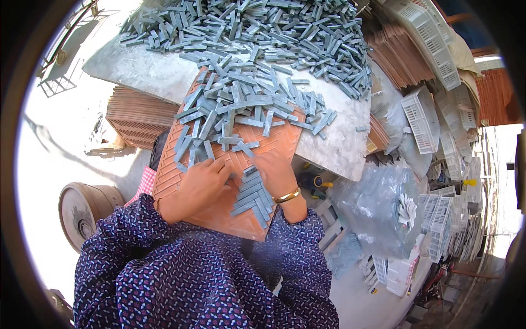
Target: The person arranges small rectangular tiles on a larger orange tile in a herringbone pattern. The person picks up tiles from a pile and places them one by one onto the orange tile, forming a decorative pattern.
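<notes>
An orange-brown tray (219, 215) with herringbone grooves lies tilted in front of me, its far end on the table and its near corner by my body. Grey stone strips (253, 196) sit in a herringbone pattern in its right grooves. My right hand (275, 174) bends over the top of this pattern, thumb and fingers closed on a small grey stone strip (250, 170). My left hand (200, 183) rests over the tray's left grooves, fingers bent and thumb apart, with nothing visible in it. Loose strips (227, 112) heap over the tray's far half, just beyond both hands.
A large pile of stone strips (257, 27) covers the far part of the pale table (337, 148). Stacked brown trays (137, 115) stand at the left, near a round bucket (90, 208). White plastic crates (422, 120) and a plastic-wrapped block (378, 208) stand at the right.
</notes>
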Demonstrator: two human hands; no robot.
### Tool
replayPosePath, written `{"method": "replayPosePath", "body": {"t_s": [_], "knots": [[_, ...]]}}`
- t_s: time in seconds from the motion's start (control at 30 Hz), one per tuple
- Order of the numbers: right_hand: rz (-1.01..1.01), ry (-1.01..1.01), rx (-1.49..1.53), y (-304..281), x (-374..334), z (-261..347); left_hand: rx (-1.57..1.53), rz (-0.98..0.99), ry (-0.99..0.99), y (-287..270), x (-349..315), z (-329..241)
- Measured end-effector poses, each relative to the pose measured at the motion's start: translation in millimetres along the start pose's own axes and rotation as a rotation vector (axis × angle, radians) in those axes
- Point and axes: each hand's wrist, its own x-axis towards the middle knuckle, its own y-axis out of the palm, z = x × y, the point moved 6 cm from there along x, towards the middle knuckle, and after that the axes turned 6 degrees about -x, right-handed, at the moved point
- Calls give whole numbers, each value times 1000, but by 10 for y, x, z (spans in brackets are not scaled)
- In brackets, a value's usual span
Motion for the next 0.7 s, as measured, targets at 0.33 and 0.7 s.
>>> {"method": "replayPosePath", "body": {"t_s": [0.33, 0.7], "knots": [[-205, 394, 185, -358, -321, -252, -57, -117, 85, 336, 280, -96], [21, 312, 58, 142, 238, -115, 5, -231, 32, 353, 270, -66]]}}
